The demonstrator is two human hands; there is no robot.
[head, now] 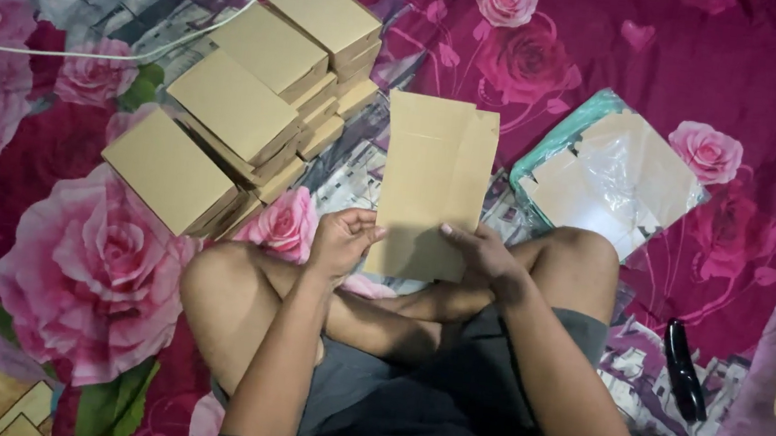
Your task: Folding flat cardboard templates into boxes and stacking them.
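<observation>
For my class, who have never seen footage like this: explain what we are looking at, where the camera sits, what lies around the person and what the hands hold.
There is one picture, taken by a camera worn on a person's head, looking down at their own lap. No machine is involved: the person sits cross-legged on a floral bedsheet printed with pink roses and works with bare hands.

The left hand and the right hand each grip a lower edge of a flat brown cardboard box blank, held upright between the knees, not yet folded.

To the person's left stand stacks of folded brown boxes, set in a slanting row. To the right lies a plastic-wrapped bundle of flat cardboard blanks. A white cable runs across the sheet at the top left, and a dark, slim object, too dim to identify, lies near the right knee.
</observation>
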